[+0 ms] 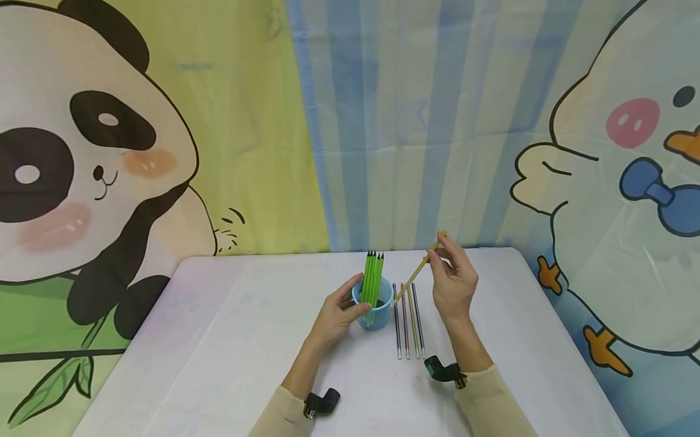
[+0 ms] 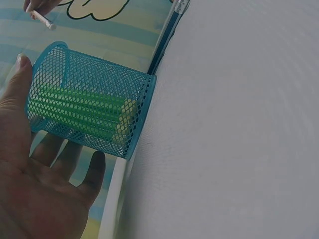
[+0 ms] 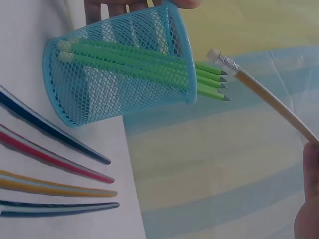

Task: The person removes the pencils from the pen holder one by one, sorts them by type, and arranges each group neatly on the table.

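A light blue mesh pencil cup [image 1: 384,318] stands on the table, with several green pencils [image 1: 373,277] upright inside, dark tips up. My left hand [image 1: 333,319] holds the cup from its left side, thumb at the front. In my right hand [image 1: 455,280] a yellow pencil [image 1: 415,272] is pinched near its upper end. It slants down to the left, and its white eraser [image 3: 214,55] is close to the cup's rim, outside the opening. Right of the cup lie several striped pencils in a row, among them a red pencil [image 3: 55,154] and a yellow pencil [image 3: 55,184].
The white table [image 1: 235,369] reaches back to a wall of printed cloth [image 1: 388,117] with a panda and a bird. A small black camera [image 1: 322,403] sits at the left wrist and another black camera [image 1: 442,371] at the right.
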Demonstrator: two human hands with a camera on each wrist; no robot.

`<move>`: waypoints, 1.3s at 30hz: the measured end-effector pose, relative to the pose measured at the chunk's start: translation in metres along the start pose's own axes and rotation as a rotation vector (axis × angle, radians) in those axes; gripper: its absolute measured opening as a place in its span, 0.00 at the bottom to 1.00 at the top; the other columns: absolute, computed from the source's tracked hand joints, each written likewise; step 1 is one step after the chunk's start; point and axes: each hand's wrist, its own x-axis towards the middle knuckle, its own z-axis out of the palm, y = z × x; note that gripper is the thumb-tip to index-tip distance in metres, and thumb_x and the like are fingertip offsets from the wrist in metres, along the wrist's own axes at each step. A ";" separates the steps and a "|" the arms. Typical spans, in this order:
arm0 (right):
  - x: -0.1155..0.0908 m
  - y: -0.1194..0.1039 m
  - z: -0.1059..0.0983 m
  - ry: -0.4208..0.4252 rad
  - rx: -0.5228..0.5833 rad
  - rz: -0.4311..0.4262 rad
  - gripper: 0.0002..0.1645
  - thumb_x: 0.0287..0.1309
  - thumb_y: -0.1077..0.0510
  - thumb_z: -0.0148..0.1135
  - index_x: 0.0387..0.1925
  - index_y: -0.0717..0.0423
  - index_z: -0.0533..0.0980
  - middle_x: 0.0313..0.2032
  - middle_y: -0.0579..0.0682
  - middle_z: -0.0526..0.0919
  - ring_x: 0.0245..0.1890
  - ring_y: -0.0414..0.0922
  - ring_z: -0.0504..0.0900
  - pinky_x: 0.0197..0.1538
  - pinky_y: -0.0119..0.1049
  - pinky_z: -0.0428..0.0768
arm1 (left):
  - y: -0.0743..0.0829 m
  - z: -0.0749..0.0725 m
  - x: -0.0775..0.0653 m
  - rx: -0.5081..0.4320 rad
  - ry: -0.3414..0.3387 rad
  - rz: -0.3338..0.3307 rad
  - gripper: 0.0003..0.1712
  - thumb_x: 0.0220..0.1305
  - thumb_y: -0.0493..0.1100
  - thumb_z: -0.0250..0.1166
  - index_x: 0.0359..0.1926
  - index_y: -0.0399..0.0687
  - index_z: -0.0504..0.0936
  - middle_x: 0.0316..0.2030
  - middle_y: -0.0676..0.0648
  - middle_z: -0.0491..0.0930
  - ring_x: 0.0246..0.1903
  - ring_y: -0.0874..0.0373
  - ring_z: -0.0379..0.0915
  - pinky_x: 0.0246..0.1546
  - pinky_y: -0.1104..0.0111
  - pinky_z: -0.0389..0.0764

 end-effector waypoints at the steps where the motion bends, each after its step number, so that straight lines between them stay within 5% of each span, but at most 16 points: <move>1: -0.001 -0.001 -0.001 -0.006 -0.005 0.005 0.25 0.58 0.80 0.66 0.58 0.71 0.80 0.56 0.58 0.85 0.43 0.41 0.87 0.43 0.27 0.87 | 0.000 0.000 0.000 0.000 0.001 -0.001 0.44 0.62 0.54 0.76 0.77 0.68 0.67 0.71 0.51 0.74 0.67 0.48 0.75 0.69 0.49 0.74; 8: -0.008 -0.003 -0.010 -0.050 -0.012 0.037 0.26 0.60 0.80 0.64 0.61 0.70 0.79 0.58 0.65 0.82 0.41 0.41 0.88 0.42 0.29 0.87 | 0.002 0.000 0.000 0.002 0.009 -0.009 0.44 0.62 0.55 0.76 0.77 0.69 0.68 0.71 0.53 0.74 0.67 0.49 0.76 0.69 0.50 0.74; 14: -0.010 -0.002 -0.015 -0.086 -0.008 0.052 0.28 0.61 0.79 0.64 0.63 0.71 0.76 0.58 0.59 0.82 0.36 0.43 0.89 0.36 0.34 0.88 | 0.002 0.000 -0.002 0.004 0.008 -0.007 0.45 0.63 0.53 0.76 0.78 0.64 0.67 0.72 0.51 0.73 0.67 0.47 0.75 0.68 0.51 0.76; 34: -0.013 0.002 -0.026 -0.182 -0.092 0.198 0.32 0.61 0.75 0.68 0.66 0.57 0.78 0.66 0.66 0.76 0.39 0.36 0.87 0.40 0.28 0.87 | 0.001 0.001 -0.004 0.015 0.002 -0.009 0.44 0.65 0.52 0.74 0.78 0.64 0.65 0.72 0.47 0.73 0.67 0.44 0.75 0.68 0.48 0.75; 39: -0.012 0.004 -0.027 -0.205 -0.109 0.207 0.31 0.61 0.76 0.67 0.66 0.61 0.77 0.66 0.66 0.75 0.38 0.42 0.87 0.40 0.28 0.87 | 0.004 0.001 -0.003 0.006 0.009 -0.027 0.45 0.64 0.54 0.75 0.78 0.65 0.66 0.71 0.49 0.74 0.67 0.45 0.75 0.69 0.48 0.75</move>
